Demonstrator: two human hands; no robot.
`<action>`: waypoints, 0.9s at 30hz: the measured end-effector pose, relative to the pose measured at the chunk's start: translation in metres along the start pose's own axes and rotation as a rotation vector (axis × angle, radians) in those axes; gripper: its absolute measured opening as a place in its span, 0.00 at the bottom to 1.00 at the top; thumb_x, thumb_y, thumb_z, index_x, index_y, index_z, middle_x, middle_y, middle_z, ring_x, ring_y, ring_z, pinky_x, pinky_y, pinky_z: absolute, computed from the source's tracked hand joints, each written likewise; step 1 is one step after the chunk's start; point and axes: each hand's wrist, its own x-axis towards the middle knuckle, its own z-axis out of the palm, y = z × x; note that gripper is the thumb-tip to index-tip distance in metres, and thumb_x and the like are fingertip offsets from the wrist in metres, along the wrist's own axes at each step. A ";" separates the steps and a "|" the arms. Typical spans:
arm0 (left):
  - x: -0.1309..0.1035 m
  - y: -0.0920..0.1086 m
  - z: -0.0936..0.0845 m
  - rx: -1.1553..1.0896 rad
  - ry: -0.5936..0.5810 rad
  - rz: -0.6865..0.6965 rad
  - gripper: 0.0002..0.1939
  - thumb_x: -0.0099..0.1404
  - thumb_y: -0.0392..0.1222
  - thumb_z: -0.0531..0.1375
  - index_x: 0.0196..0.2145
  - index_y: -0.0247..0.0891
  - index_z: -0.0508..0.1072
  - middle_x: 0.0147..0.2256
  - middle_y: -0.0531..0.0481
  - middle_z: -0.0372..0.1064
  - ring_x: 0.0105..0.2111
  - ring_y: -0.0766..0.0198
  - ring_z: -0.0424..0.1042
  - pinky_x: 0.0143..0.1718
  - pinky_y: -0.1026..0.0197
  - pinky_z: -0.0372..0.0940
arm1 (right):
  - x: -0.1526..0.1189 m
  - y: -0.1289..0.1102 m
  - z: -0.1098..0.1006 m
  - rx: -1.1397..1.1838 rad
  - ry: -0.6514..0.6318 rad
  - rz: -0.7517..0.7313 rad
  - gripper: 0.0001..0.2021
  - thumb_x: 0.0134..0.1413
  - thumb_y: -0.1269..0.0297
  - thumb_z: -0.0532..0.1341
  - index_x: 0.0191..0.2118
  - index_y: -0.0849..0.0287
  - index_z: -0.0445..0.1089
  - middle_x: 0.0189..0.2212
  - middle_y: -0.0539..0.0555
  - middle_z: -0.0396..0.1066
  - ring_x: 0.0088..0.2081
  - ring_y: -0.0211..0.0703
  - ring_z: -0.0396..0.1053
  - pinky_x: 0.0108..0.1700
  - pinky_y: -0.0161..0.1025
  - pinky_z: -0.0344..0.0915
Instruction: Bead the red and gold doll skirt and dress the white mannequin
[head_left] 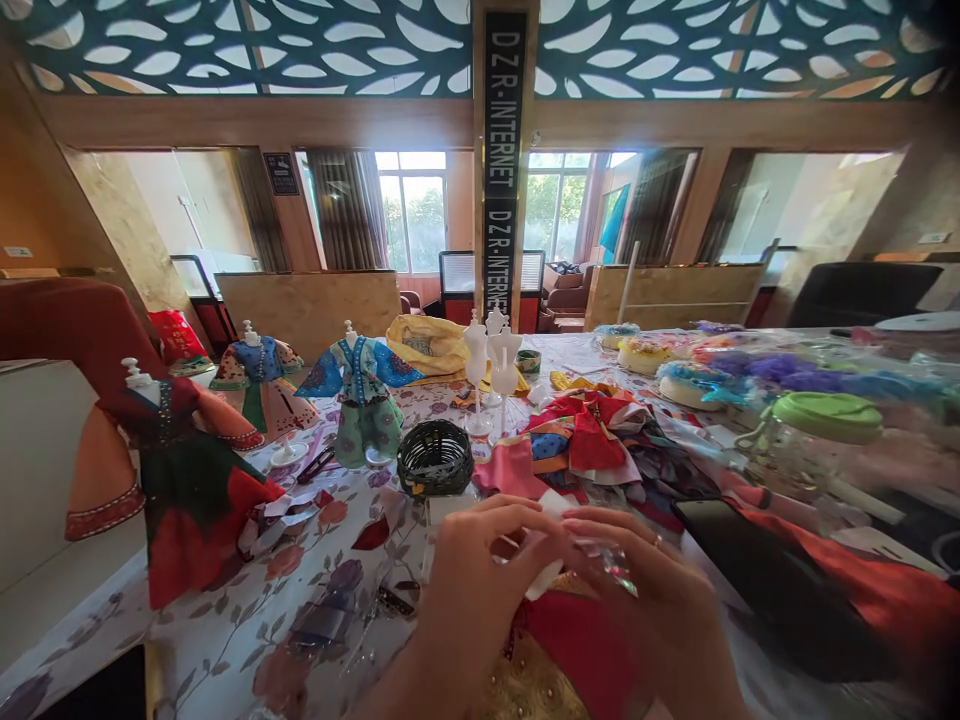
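My left hand (487, 560) and my right hand (637, 570) meet at the lower middle, fingertips bent together around a small white piece (553, 503). A shiny clear bit (616, 565) shows by the right fingers; what it is I cannot make out. Below the hands lies red cloth (581, 640) with gold patterned cloth (532, 680). A black woven basket (435, 460) stands just beyond the left hand. Behind the hands is a heap of coloured cloth (592, 435).
Dressed miniature forms (176, 470) stand at the left, with bare white forms (504, 365) at the centre. A black phone (772, 570) and a green-lidded jar (817, 440) are at the right. Several fluffy trims (795, 370) lie behind.
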 end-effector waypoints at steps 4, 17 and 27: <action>0.008 0.000 0.000 -0.181 -0.114 -0.213 0.06 0.57 0.42 0.62 0.31 0.37 0.78 0.29 0.50 0.75 0.28 0.67 0.72 0.28 0.68 0.63 | 0.001 0.006 -0.001 0.020 0.021 0.088 0.03 0.49 0.67 0.64 0.29 0.51 0.75 0.35 0.50 0.76 0.36 0.42 0.75 0.36 0.33 0.73; 0.017 -0.015 -0.009 -0.552 -0.296 -0.421 0.18 0.49 0.34 0.67 0.39 0.37 0.71 0.36 0.48 0.75 0.33 0.65 0.74 0.34 0.65 0.66 | -0.002 0.021 -0.009 -0.092 -0.249 -0.209 0.13 0.54 0.74 0.60 0.40 0.49 0.76 0.50 0.54 0.71 0.43 0.43 0.75 0.41 0.32 0.73; 0.019 -0.012 -0.002 -0.462 -0.297 -0.413 0.13 0.52 0.31 0.62 0.37 0.38 0.70 0.31 0.51 0.76 0.32 0.64 0.76 0.32 0.66 0.68 | 0.007 0.009 -0.014 -0.050 -0.238 0.035 0.11 0.51 0.73 0.62 0.39 0.51 0.73 0.41 0.50 0.77 0.36 0.40 0.77 0.36 0.27 0.73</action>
